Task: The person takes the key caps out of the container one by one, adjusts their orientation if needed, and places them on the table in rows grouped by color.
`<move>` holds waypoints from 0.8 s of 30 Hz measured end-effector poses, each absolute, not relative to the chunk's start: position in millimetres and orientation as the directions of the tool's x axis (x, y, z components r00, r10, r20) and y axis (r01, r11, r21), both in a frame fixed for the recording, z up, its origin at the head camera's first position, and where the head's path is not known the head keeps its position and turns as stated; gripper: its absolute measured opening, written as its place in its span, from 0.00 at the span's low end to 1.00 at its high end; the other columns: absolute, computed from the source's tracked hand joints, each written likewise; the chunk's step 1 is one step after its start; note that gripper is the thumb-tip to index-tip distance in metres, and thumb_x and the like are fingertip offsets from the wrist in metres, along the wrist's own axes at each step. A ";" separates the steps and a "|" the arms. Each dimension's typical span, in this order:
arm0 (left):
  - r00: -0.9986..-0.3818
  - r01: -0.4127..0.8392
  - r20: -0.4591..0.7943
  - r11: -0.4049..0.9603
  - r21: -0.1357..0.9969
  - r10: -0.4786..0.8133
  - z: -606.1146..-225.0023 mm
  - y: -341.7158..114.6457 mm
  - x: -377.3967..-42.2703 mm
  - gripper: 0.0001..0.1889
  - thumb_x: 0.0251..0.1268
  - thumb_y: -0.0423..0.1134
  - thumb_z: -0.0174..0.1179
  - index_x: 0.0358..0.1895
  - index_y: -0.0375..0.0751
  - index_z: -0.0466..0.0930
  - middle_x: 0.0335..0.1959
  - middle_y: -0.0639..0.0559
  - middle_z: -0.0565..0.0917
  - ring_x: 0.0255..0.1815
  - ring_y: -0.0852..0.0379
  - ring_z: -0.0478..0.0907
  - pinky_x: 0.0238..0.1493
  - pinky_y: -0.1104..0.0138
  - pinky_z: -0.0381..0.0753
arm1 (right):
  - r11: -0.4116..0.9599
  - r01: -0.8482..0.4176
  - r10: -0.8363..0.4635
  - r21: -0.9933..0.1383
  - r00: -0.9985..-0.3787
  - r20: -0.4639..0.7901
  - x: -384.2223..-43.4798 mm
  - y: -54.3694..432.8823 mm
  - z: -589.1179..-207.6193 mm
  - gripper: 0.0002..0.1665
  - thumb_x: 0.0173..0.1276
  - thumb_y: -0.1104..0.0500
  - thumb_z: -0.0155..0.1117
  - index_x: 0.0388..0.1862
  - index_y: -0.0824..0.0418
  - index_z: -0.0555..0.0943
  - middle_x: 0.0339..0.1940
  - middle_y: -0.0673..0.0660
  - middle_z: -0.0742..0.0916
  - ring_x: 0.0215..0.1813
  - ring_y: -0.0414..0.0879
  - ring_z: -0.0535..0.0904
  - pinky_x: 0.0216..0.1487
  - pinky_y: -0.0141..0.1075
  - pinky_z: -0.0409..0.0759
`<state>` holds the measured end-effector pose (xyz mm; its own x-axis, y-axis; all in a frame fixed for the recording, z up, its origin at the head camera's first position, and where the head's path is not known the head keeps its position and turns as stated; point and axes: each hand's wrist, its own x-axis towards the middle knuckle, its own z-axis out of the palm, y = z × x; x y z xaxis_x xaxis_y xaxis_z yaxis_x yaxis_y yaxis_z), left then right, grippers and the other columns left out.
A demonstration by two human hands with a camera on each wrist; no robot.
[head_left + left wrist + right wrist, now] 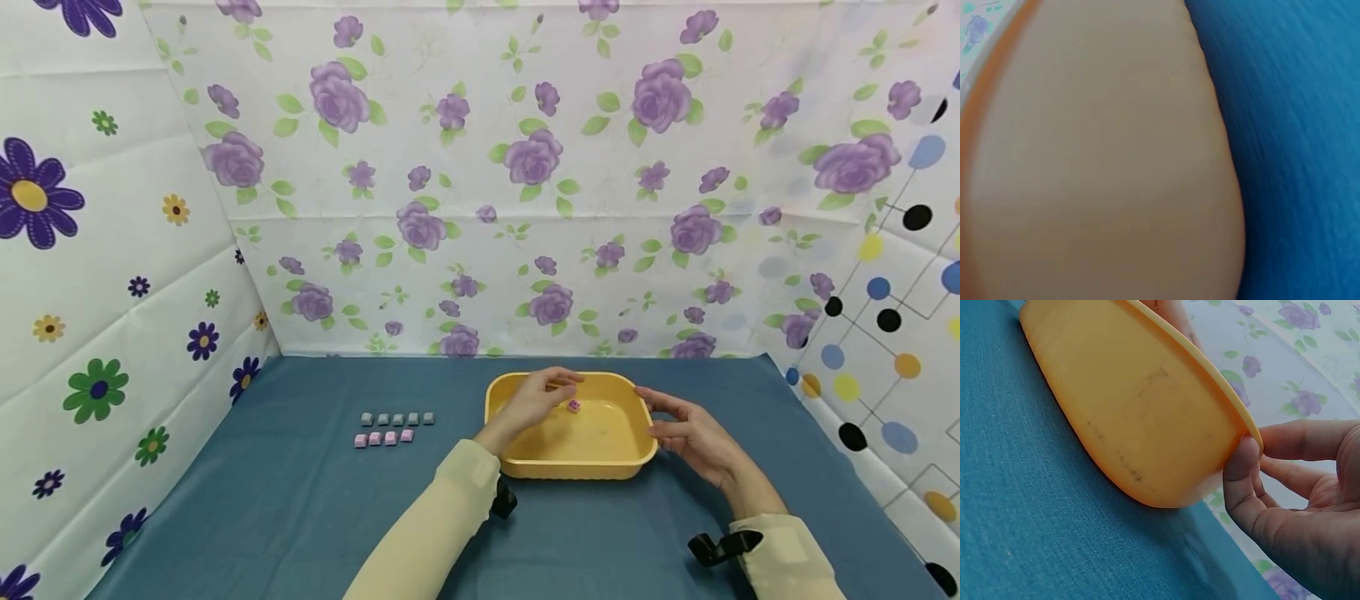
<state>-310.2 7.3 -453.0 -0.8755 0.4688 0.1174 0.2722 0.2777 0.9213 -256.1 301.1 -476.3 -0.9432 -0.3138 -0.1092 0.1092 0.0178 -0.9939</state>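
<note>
A yellow plastic basin (572, 469) stands on the blue cloth, right of centre. My right hand (697, 437) pinches its right rim between thumb and fingers; in the right wrist view the basin's outer wall (1129, 406) shows dark scuffs beside the thumb (1241, 469). Over the basin's inside reaches my left hand (534, 400), fingers loosely bent and holding nothing visible. Just below those fingers is one small pink keycap (573, 406) within the basin. The left wrist view is mostly filled by a close, blurred beige surface, which hides that hand's fingers.
Left of the basin lie two rows on the cloth: several grey keycaps (398, 420) behind and several pink keycaps (391, 438) in front. A flowered backdrop (480, 183) rises at the table's back, with patterned sheets along both sides.
</note>
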 end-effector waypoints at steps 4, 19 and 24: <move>-0.872 0.268 0.113 0.272 0.924 0.476 -456.4 4.3 -312.9 0.15 0.81 0.36 0.58 0.63 0.37 0.82 0.62 0.39 0.83 0.62 0.45 0.80 0.62 0.53 0.80 | 0.017 0.109 -0.318 -0.994 -0.942 -0.108 -256.9 299.9 -474.6 0.44 0.77 0.66 0.63 0.85 0.62 0.55 0.65 0.63 0.67 0.52 0.47 0.81 0.48 0.36 0.85; -0.848 0.231 0.038 0.303 0.925 0.529 -465.6 10.0 -323.2 0.16 0.77 0.23 0.54 0.63 0.30 0.81 0.60 0.32 0.83 0.61 0.38 0.79 0.64 0.54 0.79 | 0.015 0.115 -0.316 -0.993 -0.942 -0.114 -257.4 299.6 -475.9 0.44 0.77 0.66 0.63 0.86 0.62 0.55 0.64 0.63 0.67 0.53 0.47 0.80 0.47 0.36 0.85; -0.823 0.249 0.036 0.303 0.920 0.566 -472.4 12.3 -325.9 0.19 0.73 0.17 0.50 0.61 0.27 0.81 0.56 0.31 0.84 0.60 0.36 0.81 0.63 0.56 0.79 | 0.010 0.113 -0.319 -0.994 -0.941 -0.110 -256.9 300.5 -476.2 0.44 0.77 0.66 0.63 0.85 0.63 0.54 0.63 0.63 0.68 0.52 0.46 0.80 0.47 0.36 0.85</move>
<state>-325.9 12.3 -472.4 -0.8234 0.5663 0.0362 0.2491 0.3032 0.9198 -256.9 300.5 -476.2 -0.9413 -0.3191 -0.1099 0.1126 0.0101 -0.9936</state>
